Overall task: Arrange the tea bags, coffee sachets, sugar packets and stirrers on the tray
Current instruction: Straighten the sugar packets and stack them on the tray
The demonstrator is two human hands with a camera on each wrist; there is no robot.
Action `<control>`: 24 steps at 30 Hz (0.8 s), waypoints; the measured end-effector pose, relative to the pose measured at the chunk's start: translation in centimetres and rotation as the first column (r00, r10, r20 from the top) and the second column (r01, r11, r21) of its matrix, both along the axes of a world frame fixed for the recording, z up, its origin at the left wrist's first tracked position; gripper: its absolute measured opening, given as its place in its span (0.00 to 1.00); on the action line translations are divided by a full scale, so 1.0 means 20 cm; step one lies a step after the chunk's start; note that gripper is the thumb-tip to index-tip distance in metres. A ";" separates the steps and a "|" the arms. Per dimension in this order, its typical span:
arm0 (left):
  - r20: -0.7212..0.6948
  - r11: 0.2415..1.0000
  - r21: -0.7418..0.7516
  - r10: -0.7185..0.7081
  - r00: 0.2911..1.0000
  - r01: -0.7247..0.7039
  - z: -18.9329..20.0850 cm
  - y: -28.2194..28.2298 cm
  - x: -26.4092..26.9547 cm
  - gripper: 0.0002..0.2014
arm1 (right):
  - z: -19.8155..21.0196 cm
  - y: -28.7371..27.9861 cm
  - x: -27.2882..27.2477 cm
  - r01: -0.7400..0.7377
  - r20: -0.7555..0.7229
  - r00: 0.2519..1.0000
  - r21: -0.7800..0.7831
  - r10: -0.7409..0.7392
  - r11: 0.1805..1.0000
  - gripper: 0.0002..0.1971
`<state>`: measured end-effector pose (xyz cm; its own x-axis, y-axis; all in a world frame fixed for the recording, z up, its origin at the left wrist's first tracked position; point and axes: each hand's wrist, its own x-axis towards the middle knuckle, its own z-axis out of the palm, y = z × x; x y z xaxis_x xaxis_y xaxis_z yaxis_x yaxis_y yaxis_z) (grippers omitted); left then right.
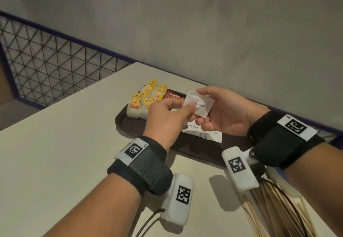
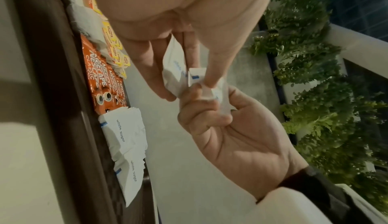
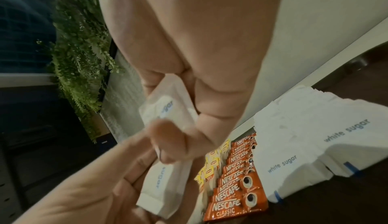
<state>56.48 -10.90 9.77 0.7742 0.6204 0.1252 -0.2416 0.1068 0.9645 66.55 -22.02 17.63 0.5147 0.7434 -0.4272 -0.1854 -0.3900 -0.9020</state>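
Observation:
Both hands hold a small stack of white sugar packets [image 1: 199, 104] above the brown tray [image 1: 128, 127]. My left hand [image 1: 186, 109] pinches the stack's near-left end, and my right hand [image 1: 205, 107] grips it from the right, thumb on top. The left wrist view shows the held packets [image 2: 178, 71] between both hands' fingertips. On the tray lie yellow-tagged tea bags [image 1: 146, 97] at the left, red coffee sachets [image 1: 173, 95] beside them, and more sugar packets [image 1: 206, 134] under my hands. Wooden stirrers [image 1: 269, 210] lie on the table at the near right, off the tray.
The tray sits on a pale table [image 1: 65, 143] against a grey wall [image 1: 204, 32]. A wire mesh railing [image 1: 55, 69] runs beyond the table's left edge. A thin dark cable [image 1: 289, 199] crosses the stirrers. The wrist views show leafy plants [image 2: 315, 94] in the background.

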 end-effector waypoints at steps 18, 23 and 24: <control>-0.019 0.899 -0.279 0.347 0.938 -0.338 -0.01 0.12 0.03 0.14 | -0.23 0.02 0.16 0.165 0.744 0.482 -0.596 0.463 0.786 0.07; -0.010 0.907 -0.279 0.325 0.946 -0.315 0.00 0.11 0.04 0.14 | -0.30 0.06 0.18 0.266 0.769 0.396 -0.619 0.501 0.739 0.17; -0.007 0.909 -0.277 0.323 0.946 -0.312 -0.01 0.10 0.04 0.14 | -0.30 0.07 0.18 0.270 0.768 0.384 -0.624 0.512 0.733 0.17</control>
